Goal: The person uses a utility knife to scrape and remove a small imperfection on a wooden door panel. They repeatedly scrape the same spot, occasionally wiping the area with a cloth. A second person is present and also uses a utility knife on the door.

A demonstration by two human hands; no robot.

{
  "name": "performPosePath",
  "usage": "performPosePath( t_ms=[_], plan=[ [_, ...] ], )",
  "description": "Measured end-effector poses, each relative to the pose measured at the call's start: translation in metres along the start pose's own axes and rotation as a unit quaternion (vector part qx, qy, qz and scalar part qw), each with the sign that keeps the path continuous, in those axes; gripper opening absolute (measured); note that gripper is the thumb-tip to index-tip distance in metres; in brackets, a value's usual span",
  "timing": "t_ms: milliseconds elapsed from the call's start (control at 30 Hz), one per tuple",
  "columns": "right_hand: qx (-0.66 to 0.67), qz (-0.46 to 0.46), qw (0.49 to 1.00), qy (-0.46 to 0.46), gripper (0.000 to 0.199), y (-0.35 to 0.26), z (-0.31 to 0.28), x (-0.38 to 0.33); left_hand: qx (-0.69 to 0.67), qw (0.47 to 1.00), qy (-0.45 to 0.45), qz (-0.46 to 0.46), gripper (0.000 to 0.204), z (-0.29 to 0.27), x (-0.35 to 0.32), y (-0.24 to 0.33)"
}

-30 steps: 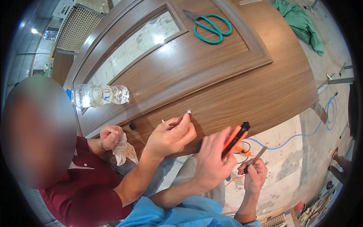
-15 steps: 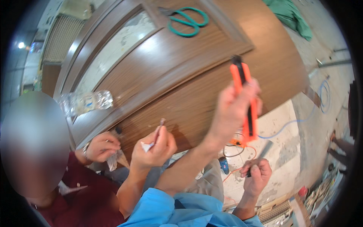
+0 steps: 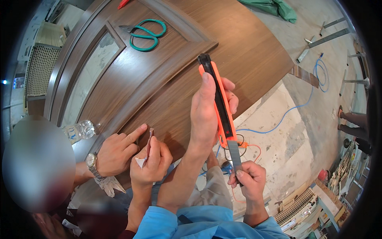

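Note:
My left hand (image 3: 205, 113) grips an orange and black utility knife (image 3: 223, 107), its black end up, above the edge of the brown wooden door panel (image 3: 254, 71). Just below, my right hand (image 3: 251, 179) pinches a flat grey blade strip (image 3: 234, 154) by its lower end. The strip's upper end meets the knife's lower end; whether it has slid inside I cannot tell. To the left, a co-worker's hand (image 3: 153, 161) holds a thin dark reddish stick-like piece with a white scrap. The co-worker's other hand (image 3: 117, 153), wearing a watch, points a finger at the panel.
Green-handled scissors (image 3: 148, 35) lie on the panel, with a clear plastic bottle (image 3: 85, 129) at its left. A blue hose (image 3: 278, 119) and an orange cord (image 3: 258, 149) run over the floor. Wooden offcuts (image 3: 296, 207) lie at lower right; another person's legs (image 3: 352, 123) show far right.
My left hand has brought the knife down and left, and the blade strip in my right hand now meets its lower end. The co-worker's watch hand has moved onto the panel, finger extended.

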State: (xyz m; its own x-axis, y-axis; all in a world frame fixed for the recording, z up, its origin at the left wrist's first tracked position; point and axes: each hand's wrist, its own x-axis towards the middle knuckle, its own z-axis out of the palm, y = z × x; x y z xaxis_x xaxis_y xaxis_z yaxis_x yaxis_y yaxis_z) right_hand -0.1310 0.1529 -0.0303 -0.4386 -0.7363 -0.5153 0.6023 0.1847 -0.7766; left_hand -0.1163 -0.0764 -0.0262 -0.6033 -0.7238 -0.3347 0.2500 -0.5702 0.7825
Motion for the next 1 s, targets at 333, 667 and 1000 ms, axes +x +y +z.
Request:
performPosePath(
  t_ms=[333, 667, 1000],
  plan=[
    [0.047, 0.007, 0.999, 0.002, 0.013, 0.0001, 0.0011, 0.0052, 0.034, 0.999, -0.004, 0.021, 0.066, 0.006, 0.0031, -0.0032],
    [0.033, -0.002, 0.999, 0.027, 0.013, -0.0014, 0.004, 0.0059, 0.035, 0.999, 0.023, 0.027, 0.062, 0.0054, 0.0075, -0.0037],
    [0.035, -0.004, 0.999, 0.031, 0.012, -0.0019, -0.0011, 0.0054, 0.021, 0.999, 0.018, 0.024, 0.065, 0.0064, 0.0058, -0.0015]
  ],
)
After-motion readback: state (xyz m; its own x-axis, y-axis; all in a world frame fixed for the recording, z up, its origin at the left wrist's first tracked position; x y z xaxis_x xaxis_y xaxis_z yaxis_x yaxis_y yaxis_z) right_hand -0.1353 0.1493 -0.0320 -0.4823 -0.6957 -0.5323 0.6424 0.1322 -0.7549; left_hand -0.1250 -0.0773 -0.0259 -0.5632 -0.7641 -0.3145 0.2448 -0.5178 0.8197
